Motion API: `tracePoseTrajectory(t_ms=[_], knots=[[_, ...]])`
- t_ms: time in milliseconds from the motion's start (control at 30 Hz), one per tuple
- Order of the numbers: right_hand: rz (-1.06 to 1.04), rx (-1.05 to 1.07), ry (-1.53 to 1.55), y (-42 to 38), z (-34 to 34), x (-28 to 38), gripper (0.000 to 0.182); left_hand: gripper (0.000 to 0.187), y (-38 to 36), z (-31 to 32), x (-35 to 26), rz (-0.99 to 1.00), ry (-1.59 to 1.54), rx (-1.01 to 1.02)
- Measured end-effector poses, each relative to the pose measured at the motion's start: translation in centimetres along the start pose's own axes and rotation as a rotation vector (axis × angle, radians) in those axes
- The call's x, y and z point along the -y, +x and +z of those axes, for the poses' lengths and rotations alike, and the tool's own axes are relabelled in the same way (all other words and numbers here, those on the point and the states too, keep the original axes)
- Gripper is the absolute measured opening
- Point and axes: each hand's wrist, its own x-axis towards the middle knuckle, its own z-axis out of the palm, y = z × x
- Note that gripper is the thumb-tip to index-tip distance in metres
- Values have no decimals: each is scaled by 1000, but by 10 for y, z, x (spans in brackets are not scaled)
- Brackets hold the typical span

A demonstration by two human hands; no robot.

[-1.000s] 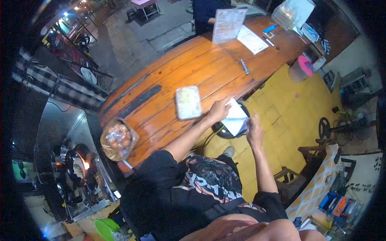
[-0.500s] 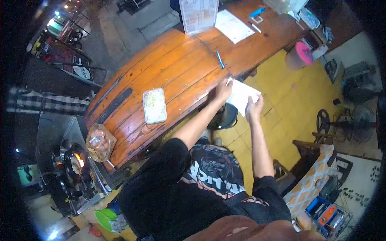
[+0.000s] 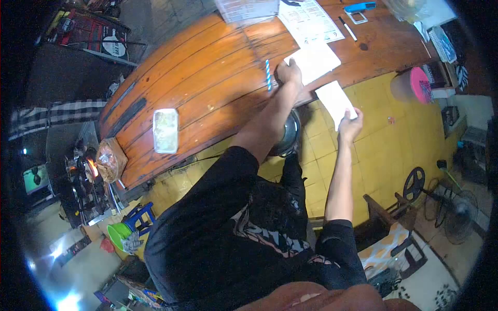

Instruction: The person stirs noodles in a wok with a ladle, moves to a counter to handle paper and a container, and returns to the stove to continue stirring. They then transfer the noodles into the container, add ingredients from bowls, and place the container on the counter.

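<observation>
Tee was black, with loose short sleeves [image 3: 337, 243] ending somewhere around the elbows. The front had a jagged print [image 3: 270, 237] in whitish and pinkish tones, half lost in the folds, and the trousers [image 3: 293, 179] looked pretty dark too.

Left to right on the counter [image 3: 218, 67] sit a basket [image 3: 120, 157], a food container [image 3: 165, 130], a pen [image 3: 268, 75] and a printed page [image 3: 315, 25], one paper [image 3: 317, 59] and a second paper [image 3: 334, 102] before it.

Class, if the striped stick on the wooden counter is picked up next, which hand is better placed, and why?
Probably the left hand: it is close beside the striped stick, though holding a white paper. The right hand is farther away, holding a second paper.
</observation>
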Motion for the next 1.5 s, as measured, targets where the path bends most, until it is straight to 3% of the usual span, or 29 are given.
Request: tracePoseTrajectory(t_ms=[67, 133, 167, 233, 267, 367, 400, 433, 500, 567, 600, 633, 700, 733, 800, 833, 933, 1000, 1067, 1100, 1200, 1233, 1267, 1300, 1367, 1433, 1500], knots=[[24, 37, 91, 30, -11, -21, 21, 26, 3, 31, -20, -127, -61, 17], [72, 100, 295, 67, -8, -42, 21, 26, 23, 70, -30, -198, -464, -78], [66, 128, 287, 75, -8, -57, 21, 26, 28, 84, -29, -210, -468, -105], [50, 155, 296, 86, -7, -65, 19, 27, 38, 104, -34, -210, -199, -198], [43, 177, 298, 89, -6, -71, 19, 31, 37, 105, -39, -112, 150, -185], [6, 227, 299, 94, 7, -79, 19, 38, 60, 122, -25, -14, 219, -207], [76, 271, 281, 91, 3, -67, 20, 40, 49, 109, -42, -57, 306, -125], [146, 314, 266, 86, 0, -55, 21, 39, 27, 78, -56, 141, 316, 16], [52, 367, 210, 79, 0, -51, 21, 36, 8, 32, -56, 440, 655, -224], [19, 374, 383, 68, -1, -57, 21, 36, -19, -34, -66, 559, 1044, 17], [225, 473, 235, 68, -9, -49, 31, 34, -27, -45, -54, 440, 965, -182], [222, 468, 246, 65, -12, -52, 31, 31, -26, -53, -27, 320, 875, -368], [149, 518, 34, 62, -12, -75, 30, 28, -10, -69, 29, 488, 981, -381], [139, 503, 47, 60, -11, -86, 30, 28, -7, -69, 25, 505, 967, -387], [53, 436, 66, 52, -13, -115, 28, 24, -4, -62, 19, 506, 891, -207], [47, 425, 73, 47, -15, -131, 28, 24, 3, -53, 16, 518, 883, -209], [-129, 305, 114, 45, -31, -150, 18, 19, 45, -2, 3, 844, 709, -101], [103, 389, 50, 41, -56, -129, 19, 16, 69, 45, -17, 816, 626, -97], [199, 380, 380, 34, -67, -146, 18, 7, 75, 69, -45, 627, 626, 4], [178, 380, 376, 31, -69, -162, 18, 7, 81, 77, -46, 626, 607, -6], [62, 310, 275, 19, -68, -181, 16, 9, 104, 93, -23, 691, 523, 46], [180, 344, 387, 14, -73, -158, 13, 10, 113, 94, -11, 883, 610, 16], [304, 381, 495, 10, -77, -134, 11, 10, 117, 87, -3, 1071, 704, -15], [295, 405, 489, 8, -78, -114, 11, 10, 97, 71, -11, 1054, 709, -35], [362, 479, 540, -6, -66, -72, 10, 12, 14, 13, -43, 796, 448, -61], [252, 594, 622, -19, -41, -58, 14, 15, -44, -76, -39, 825, 380, -8], [129, 728, 728, -50, -12, -16, 19, 18, -114, -170, -17, 669, 243, -203]])
